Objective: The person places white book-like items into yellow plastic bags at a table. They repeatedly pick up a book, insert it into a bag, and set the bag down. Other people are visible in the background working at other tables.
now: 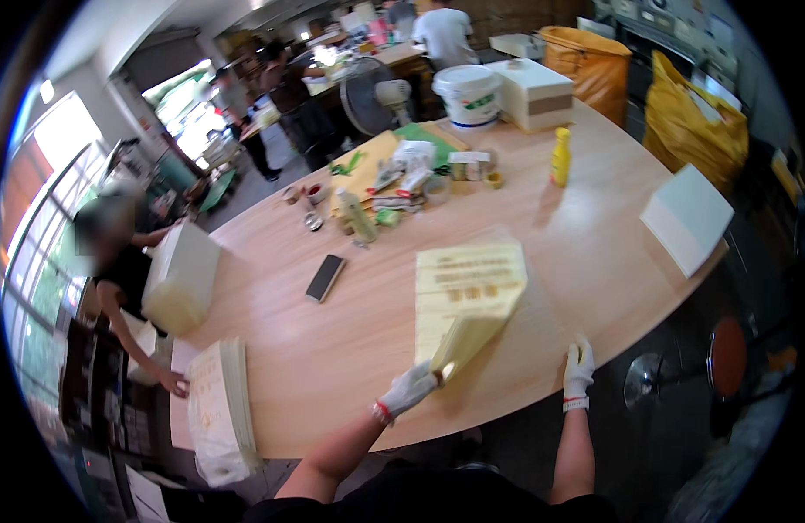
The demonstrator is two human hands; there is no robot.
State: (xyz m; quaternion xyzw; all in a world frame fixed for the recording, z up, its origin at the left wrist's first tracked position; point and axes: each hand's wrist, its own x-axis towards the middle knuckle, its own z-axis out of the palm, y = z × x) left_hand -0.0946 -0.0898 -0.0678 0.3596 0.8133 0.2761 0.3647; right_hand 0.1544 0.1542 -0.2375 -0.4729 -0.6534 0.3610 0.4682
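Observation:
My left hand [411, 390], in a white glove with a red-edged cuff, is closed on the near corner of a pale yellow printed sheet [472, 272]. That corner is lifted and curls over toward the right, while the far part lies on the table. Whether it is one sheet or a thin stack I cannot tell. Clear film [546, 318] seems to show beside its right edge. My right hand [579, 364], gloved the same way, rests at the table's near edge to the right of the sheet, fingers stretched forward and holding nothing.
A stack of pale printed bags [219, 401] lies at the left edge, where a co-worker's hand [173, 382] touches it. On the wooden table [350, 392] are a phone [326, 278], a yellow bottle [560, 159], a white bucket [468, 98] and a white box [688, 218].

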